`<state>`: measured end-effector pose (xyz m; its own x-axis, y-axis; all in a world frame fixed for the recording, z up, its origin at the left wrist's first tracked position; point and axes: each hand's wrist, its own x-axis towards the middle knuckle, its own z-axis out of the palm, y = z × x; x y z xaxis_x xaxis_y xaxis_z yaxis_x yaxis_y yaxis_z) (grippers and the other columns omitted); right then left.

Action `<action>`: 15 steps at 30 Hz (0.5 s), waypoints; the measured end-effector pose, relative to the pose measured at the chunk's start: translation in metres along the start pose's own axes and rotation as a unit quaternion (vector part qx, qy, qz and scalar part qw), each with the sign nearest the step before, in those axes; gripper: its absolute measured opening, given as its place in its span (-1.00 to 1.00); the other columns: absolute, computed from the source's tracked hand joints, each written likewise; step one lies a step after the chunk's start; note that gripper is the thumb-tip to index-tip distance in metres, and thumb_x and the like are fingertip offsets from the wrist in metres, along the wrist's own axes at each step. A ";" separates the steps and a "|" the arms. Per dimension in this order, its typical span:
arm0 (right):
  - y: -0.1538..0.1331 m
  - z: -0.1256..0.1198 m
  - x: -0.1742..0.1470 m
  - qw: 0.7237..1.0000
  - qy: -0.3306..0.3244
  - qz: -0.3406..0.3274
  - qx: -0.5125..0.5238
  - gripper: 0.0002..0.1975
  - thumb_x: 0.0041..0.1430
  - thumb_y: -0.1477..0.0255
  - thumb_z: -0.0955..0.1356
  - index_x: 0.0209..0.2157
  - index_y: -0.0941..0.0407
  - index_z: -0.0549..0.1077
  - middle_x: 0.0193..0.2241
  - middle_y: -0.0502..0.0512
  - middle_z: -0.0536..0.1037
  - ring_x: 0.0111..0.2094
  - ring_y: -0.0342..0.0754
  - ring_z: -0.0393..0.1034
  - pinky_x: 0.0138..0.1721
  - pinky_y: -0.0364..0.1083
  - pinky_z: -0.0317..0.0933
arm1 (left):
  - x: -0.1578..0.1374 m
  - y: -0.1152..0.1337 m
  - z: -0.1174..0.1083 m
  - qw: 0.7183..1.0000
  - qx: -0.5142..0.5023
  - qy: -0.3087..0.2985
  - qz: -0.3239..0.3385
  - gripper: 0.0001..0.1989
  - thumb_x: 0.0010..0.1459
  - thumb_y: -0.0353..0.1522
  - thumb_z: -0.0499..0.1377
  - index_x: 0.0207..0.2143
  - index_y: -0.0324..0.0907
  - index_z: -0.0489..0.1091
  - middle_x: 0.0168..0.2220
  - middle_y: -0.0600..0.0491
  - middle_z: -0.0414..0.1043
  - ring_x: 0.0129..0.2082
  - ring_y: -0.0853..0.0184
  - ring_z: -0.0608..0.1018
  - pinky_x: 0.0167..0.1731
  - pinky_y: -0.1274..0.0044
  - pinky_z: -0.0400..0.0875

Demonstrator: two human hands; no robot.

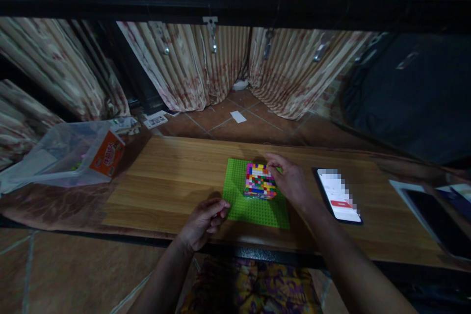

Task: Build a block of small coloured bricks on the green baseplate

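Observation:
A block built of many-coloured toy bricks (260, 184) stands on a green studded baseplate (235, 211). My right hand (290, 179) is at the block's far right corner, its thumb and forefinger curled close together there. Whatever may lie between those fingertips is too small to make out. My left hand (204, 218) is by the baseplate's near left edge, fingers closed, with a small red piece (222, 214) just showing among them; it looks like a toy brick, though mostly hidden.
The baseplate lies on a long wooden table (165, 176). To its right is a lit phone (344, 211), with a dark tablet-like device (437, 221) farther right. A clear plastic box (59, 157) with an orange label sits at the left. Curtains (221, 68) hang behind.

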<state>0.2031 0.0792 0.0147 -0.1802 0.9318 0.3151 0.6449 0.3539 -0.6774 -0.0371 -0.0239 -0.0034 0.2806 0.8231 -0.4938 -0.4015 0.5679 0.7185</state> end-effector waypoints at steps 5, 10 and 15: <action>-0.004 -0.006 0.006 0.999 -0.031 -0.005 -0.002 -0.57 0.09 0.50 0.25 0.04 0.08 0.36 -0.36 0.00 0.54 -0.32 -0.07 0.41 -0.18 -0.08 0.23 | -0.001 0.002 0.002 1.000 0.003 0.008 -0.005 -0.76 0.01 -0.25 0.24 -0.37 -0.24 0.35 -0.55 0.20 0.14 -0.70 0.64 0.04 -0.77 0.73 -0.24; -0.006 -0.010 0.011 0.998 -0.064 -0.007 0.011 -0.59 0.09 0.50 0.25 0.00 0.07 0.39 -0.36 0.00 0.55 -0.31 -0.07 0.41 -0.18 -0.08 0.23 | -0.001 0.002 0.002 1.000 0.002 0.005 -0.006 -0.74 -0.01 -0.24 0.25 -0.36 -0.24 0.35 -0.55 0.19 0.15 -0.70 0.64 0.05 -0.77 0.72 -0.24; -0.001 -0.010 0.011 0.997 -0.064 -0.027 0.019 -0.59 0.08 0.51 0.26 0.00 0.04 0.40 -0.34 -0.01 0.55 -0.29 -0.08 0.41 -0.16 -0.07 0.22 | 0.001 0.000 0.000 1.000 0.009 0.000 0.001 -0.75 0.00 -0.25 0.25 -0.36 -0.24 0.35 -0.55 0.20 0.15 -0.70 0.64 0.05 -0.76 0.73 -0.23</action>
<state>0.2082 0.0879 0.0257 -0.3090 0.9132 0.2656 0.6038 0.4041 -0.6871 -0.0364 -0.0234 -0.0036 0.2800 0.8244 -0.4919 -0.3865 0.5659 0.7283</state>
